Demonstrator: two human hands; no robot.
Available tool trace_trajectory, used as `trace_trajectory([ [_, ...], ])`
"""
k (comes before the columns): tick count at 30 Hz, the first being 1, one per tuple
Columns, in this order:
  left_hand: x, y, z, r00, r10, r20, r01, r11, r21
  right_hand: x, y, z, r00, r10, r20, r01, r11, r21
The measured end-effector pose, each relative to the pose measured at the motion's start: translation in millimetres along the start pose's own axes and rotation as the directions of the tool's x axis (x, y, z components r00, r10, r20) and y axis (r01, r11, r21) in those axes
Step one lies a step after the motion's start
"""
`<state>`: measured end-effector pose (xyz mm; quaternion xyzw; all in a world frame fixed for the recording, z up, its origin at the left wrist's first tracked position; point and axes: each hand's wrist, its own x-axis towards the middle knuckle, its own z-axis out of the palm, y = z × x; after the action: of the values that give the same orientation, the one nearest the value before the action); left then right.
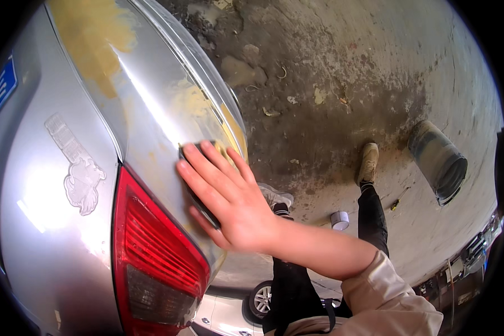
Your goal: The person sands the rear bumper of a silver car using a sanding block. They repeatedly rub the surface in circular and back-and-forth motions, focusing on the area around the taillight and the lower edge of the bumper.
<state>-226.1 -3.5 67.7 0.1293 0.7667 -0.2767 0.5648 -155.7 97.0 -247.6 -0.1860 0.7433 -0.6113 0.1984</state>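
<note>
My right hand [239,206] presses a dark, flat block [201,203], which looks like a sanding block, against the rear bumper [151,113] of a silver car. The fingers lie spread across the block's top and hide most of it, with the thumb along its near side. Patches of yellow-tan body filler [94,38] mark the bumper, some beside the fingertips. Just below the hand in the picture is the red tail light [164,239]. A raised sticker [84,185] sits on the silver tailgate [29,159]. My left hand is out of view.
A dirty bucket [437,161] is on the stained concrete floor [403,75]. A screwdriver [399,199] lies near my leg, and a small can [339,220] is between my legs. Behind me appears a white car [231,313]. Assorted items [466,269] line the right edge.
</note>
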Motion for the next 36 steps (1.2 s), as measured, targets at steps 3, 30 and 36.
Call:
trace_trajectory([
  [3,1,-2,1,1.0,0.025,0.006,-0.024,1.0,-0.012,36,4,3,0.996,-0.053,-0.078,0.052,0.999,-0.012],
  [30,-8,-9,-1,0.994,0.039,-0.103,-0.05,0.993,-0.104,2,4,-21,0.633,0.745,0.213,-0.756,0.534,0.379],
  [36,-14,-11,0,0.986,0.071,-0.153,-0.078,0.996,-0.045,-7,7,-4,0.625,0.77,0.127,-0.634,0.406,0.658],
])
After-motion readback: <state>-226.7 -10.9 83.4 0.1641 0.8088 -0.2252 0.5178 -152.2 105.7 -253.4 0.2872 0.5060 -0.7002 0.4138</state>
